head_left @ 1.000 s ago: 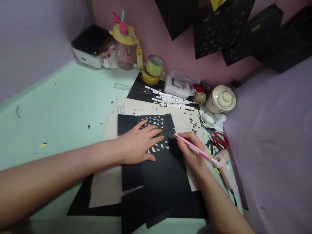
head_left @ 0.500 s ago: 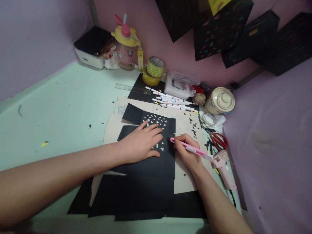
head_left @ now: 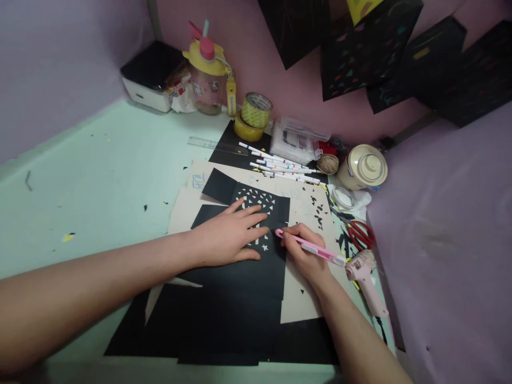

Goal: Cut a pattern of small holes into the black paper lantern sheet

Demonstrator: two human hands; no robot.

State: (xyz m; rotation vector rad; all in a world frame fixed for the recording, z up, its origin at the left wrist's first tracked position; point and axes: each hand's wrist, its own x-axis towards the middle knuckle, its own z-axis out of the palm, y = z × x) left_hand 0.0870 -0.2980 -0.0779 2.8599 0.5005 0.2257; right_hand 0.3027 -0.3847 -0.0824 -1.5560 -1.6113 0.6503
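- Far left: just a yellow scrap (head_left: 68,238) on the table (head_left: 100,186). Pretty harmless out there, but could leave a bump if swept under the work.
- Next over: got the left hand (head_left: 226,234) laid on the black card (head_left: 240,277), grip spread flat, pinching nothing. Decent for holding down, though could allow a pivot mid-cut with too light a press.
- About that black card: sitting on cardboard (head_left: 298,309), partly under the left palm. Also spotting a skewed flap (head_left: 220,185) up top; can't tell if lifted. Could crease if snagged by a wrist.
- Middle: loads of small cutouts (head_left: 256,199) with skinny strips between. Could tear there from fingers dragging across, or from a cut run too long.
- Scariest bit: pink craft knife (head_left: 314,248), tip right near the left fingertips (head_left: 263,231). Could nick one with any slip, especially from pushing too hard leftward.
- Behind that: right hand (head_left: 306,253), grip pinching the knife pen-style. Might wander off line if squeezed too tight.
- Far right: red scissors (head_left: 361,234) and a pink glue gun (head_left: 366,277), crowded near the right forearm (head_left: 346,314). Could get bumped on a wide swing, jolting the blade.
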